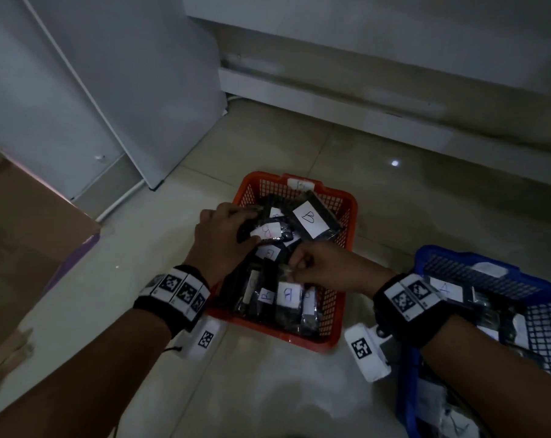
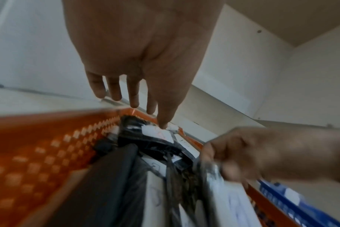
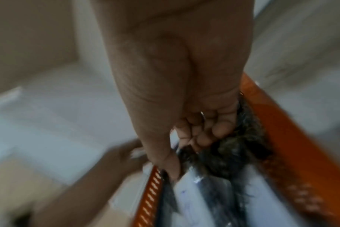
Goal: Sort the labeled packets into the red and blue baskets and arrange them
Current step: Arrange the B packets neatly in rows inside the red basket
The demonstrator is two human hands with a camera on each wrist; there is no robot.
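Both hands inside the red basket [image 1: 337, 338] on the pale tiled floor [image 1: 268, 390]: left hand [image 1: 223, 240] curled round a B-labelled packet [image 1: 269, 233] at the far-left wall, right hand [image 1: 324, 268] pinching the top of an upright packet [image 1: 287, 298] in the near row. Little free room among the packets, mesh walls close on every side. Blue basket [image 1: 457, 257] just right of the right hand, cardboard box [image 1: 31, 235] well left of the left hand, white cabinets [image 1: 362, 58] beyond.

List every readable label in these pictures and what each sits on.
"B": white label on the tilted packet in the red basket.
"B": label on an upright front-row packet.
"A": label on a packet in the blue basket.
Basket rim tags and other labels: too blurred.
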